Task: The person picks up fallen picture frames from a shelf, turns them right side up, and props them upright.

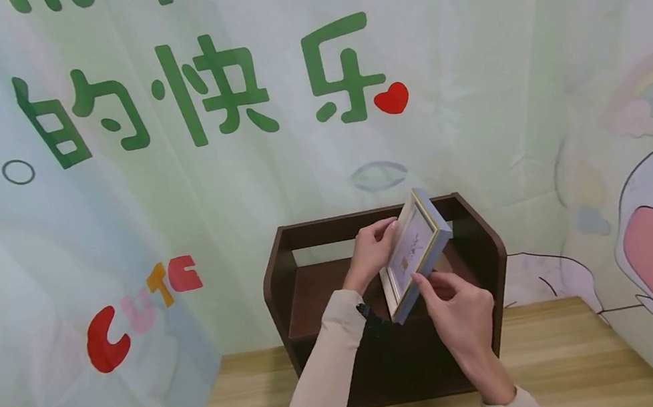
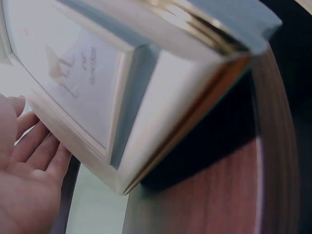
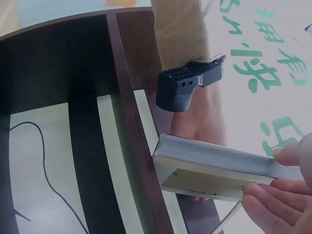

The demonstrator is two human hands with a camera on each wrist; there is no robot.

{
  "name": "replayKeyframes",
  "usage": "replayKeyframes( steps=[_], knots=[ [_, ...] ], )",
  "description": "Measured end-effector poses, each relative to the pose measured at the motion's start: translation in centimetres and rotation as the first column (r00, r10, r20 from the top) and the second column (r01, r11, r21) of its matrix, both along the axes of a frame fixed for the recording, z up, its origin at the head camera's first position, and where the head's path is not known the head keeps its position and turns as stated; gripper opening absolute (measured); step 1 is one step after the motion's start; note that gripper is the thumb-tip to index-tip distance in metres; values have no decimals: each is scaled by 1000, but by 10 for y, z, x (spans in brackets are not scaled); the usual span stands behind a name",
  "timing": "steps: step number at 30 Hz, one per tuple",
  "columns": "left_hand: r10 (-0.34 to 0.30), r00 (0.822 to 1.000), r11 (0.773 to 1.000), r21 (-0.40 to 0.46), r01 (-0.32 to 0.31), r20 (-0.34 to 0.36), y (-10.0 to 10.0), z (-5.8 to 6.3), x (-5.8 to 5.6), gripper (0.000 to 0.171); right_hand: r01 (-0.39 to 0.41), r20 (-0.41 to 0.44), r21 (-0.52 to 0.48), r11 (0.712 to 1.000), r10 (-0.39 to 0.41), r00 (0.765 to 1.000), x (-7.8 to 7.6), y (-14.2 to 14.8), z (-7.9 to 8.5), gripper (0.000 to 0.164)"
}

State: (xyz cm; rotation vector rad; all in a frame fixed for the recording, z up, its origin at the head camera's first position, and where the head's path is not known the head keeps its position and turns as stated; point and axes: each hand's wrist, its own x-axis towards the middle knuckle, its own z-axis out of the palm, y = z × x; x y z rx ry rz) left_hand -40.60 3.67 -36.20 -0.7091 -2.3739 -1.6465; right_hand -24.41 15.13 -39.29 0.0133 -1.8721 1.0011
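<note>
A picture frame (image 1: 413,251) with a pale border, gold trim and blue-grey sides is tilted over a dark brown shelf unit (image 1: 337,296). My left hand (image 1: 373,252) holds its left edge; in the left wrist view the fingers (image 2: 36,146) lie along that edge, some tips hidden behind it. My right hand (image 1: 462,309) pinches the lower right side, thumb on the outer side and fingers at the back. Seen from the right wrist, the frame's grey side (image 3: 209,151) and part of its back face the camera. A small drawing with lettering (image 2: 73,68) shows inside.
The shelf unit stands on a light wooden table (image 1: 573,350), close to a printed fabric backdrop (image 1: 473,113). Its raised side panel (image 1: 478,233) rises beside the picture frame. A thin black cable (image 3: 44,165) shows through the unit's lower opening.
</note>
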Motion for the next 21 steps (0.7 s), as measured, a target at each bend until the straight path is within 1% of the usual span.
replayKeyframes(
  steps=[6, 13, 16, 21],
  knots=[
    [28, 999, 999, -42, -27, 30, -6, -2, 1, 36, 3, 1, 2, 1000, -3, 1000, -1, -3, 0, 23],
    [35, 999, 998, -56, -35, 6, -12, -1, 3, 35, 12, -3, 17, 1000, -12, 1000, -1, 4, 3, 23],
    [44, 999, 998, -52, -44, 9, -16, -1, 3, 34, 6, 25, 5, 1000, -6, 1000, 0, 9, 6, 23],
    [72, 997, 997, -41, -71, 17, -24, 1, 3, 32, -10, 106, -31, 999, 13, 994, 1, 19, 11, 25]
  ],
)
